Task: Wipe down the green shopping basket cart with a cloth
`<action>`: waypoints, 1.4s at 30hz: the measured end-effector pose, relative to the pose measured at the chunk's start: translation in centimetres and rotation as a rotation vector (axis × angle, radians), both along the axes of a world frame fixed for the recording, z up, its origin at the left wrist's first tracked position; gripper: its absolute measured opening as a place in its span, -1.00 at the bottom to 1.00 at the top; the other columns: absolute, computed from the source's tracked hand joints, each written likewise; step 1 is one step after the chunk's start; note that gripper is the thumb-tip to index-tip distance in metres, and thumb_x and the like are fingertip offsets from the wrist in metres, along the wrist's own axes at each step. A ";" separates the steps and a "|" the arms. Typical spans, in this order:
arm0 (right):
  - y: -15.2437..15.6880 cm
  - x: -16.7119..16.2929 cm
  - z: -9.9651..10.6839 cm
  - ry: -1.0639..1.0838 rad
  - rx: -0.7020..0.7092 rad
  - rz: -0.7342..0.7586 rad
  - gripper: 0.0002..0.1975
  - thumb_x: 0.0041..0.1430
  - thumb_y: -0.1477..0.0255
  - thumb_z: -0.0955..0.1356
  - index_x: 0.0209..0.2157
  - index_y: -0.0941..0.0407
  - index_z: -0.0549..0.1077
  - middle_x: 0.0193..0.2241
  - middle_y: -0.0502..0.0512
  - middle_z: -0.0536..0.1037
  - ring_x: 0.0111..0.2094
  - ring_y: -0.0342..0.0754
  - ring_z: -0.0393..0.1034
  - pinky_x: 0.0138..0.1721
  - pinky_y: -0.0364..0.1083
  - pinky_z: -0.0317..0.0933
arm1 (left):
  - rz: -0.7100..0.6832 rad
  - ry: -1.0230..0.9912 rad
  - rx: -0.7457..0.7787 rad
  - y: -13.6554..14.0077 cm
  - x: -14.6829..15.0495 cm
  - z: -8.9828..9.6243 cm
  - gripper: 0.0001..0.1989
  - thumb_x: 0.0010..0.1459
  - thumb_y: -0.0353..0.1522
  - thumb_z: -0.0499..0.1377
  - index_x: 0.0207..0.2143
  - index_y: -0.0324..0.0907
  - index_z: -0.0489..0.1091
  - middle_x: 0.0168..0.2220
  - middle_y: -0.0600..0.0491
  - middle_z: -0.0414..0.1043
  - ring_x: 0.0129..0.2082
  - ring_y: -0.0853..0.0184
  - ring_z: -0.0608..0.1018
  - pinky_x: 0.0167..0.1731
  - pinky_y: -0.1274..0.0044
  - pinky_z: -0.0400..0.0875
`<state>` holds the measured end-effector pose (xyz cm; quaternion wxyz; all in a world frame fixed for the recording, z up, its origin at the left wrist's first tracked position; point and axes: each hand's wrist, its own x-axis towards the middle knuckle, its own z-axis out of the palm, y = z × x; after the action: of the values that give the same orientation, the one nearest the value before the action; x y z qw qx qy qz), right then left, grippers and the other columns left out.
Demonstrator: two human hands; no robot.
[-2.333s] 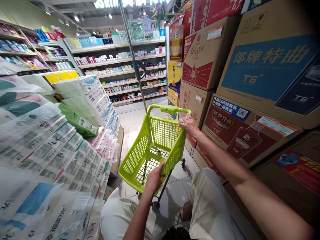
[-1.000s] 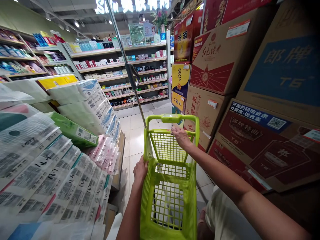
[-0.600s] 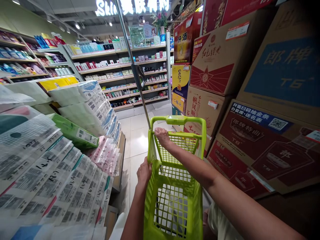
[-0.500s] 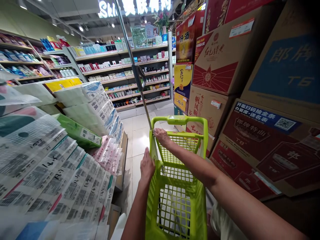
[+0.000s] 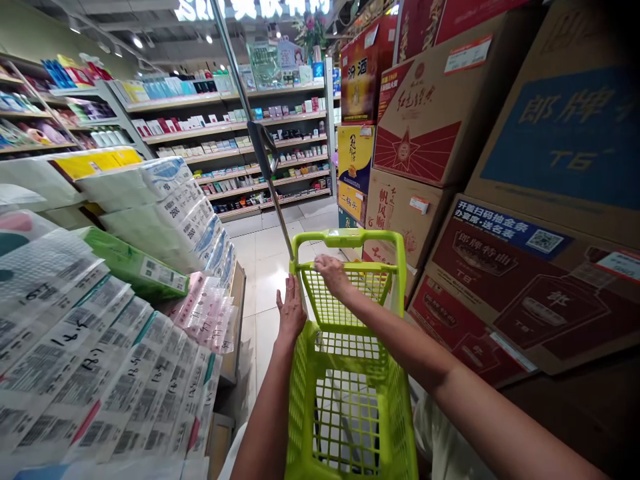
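Note:
A lime-green plastic shopping cart (image 5: pixel 345 357) with lattice sides stands in front of me, its handle bar (image 5: pixel 345 237) at the far end. My left hand (image 5: pixel 291 312) is open beside the cart's left rim, fingers stretched upward and slightly apart. Above the lattice panel (image 5: pixel 327 303) below the handle, my right hand (image 5: pixel 331 273) is closed with bent fingers; whether something small is inside I cannot make out. From the cart's far left corner rises a slanted metal pole (image 5: pixel 281 217) with a dark grip (image 5: pixel 263 150).
On the left are stacked paper packs (image 5: pixel 115 360) and a green pack (image 5: pixel 137 263). Printed cartons (image 5: pixel 420 127) are piled high along the right. Pale floor tiles (image 5: pixel 265 267) run between them towards shelves (image 5: pixel 240 140) of small boxes and bottles.
My right hand has moved off the cart's left post, rightward over the panel. My left hand's fingers have risen and spread a little. The view has shifted slightly.

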<state>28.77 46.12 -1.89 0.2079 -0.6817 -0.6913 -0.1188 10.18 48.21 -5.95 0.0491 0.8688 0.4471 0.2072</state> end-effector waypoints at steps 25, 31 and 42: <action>-0.2 -1.1 -4.4 -0.295 0.271 0.240 -0.38 0.22 0.76 0.18 0.31 0.21 0.24 0.30 0.27 0.24 0.36 0.20 0.04 0.34 0.25 0.08 | 0.042 -0.066 0.045 -1.5 -0.5 0.5 0.03 -0.03 -0.72 -0.12 0.45 -0.12 -0.45 0.47 -0.14 -0.20 0.42 0.26 0.11 0.40 0.14 -0.21; 1.3 0.4 -8.7 -0.394 0.254 0.448 -0.51 0.28 0.67 0.19 0.22 0.27 0.32 0.21 0.34 0.36 0.27 0.17 0.19 0.24 0.19 0.19 | 0.034 -0.128 0.021 -1.5 -0.5 0.0 0.07 -0.03 -0.72 -0.09 0.44 -0.08 -0.53 0.47 -0.10 -0.16 0.43 0.27 0.07 0.41 0.18 -0.17; 0.3 -1.4 -7.2 -0.310 0.092 0.456 -0.52 0.19 0.67 0.27 0.13 0.13 0.40 0.16 0.27 0.38 0.24 0.11 0.17 0.17 0.15 0.19 | 0.027 -0.121 0.033 -1.5 -0.6 -0.3 0.08 -0.05 -0.73 -0.11 0.43 -0.04 -0.56 0.48 -0.06 -0.20 0.43 0.29 0.07 0.40 0.19 -0.13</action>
<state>27.35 46.37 -9.14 0.1518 -0.4720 -0.8444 -0.2030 9.58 46.74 -6.25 0.0591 0.8492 0.4514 0.2676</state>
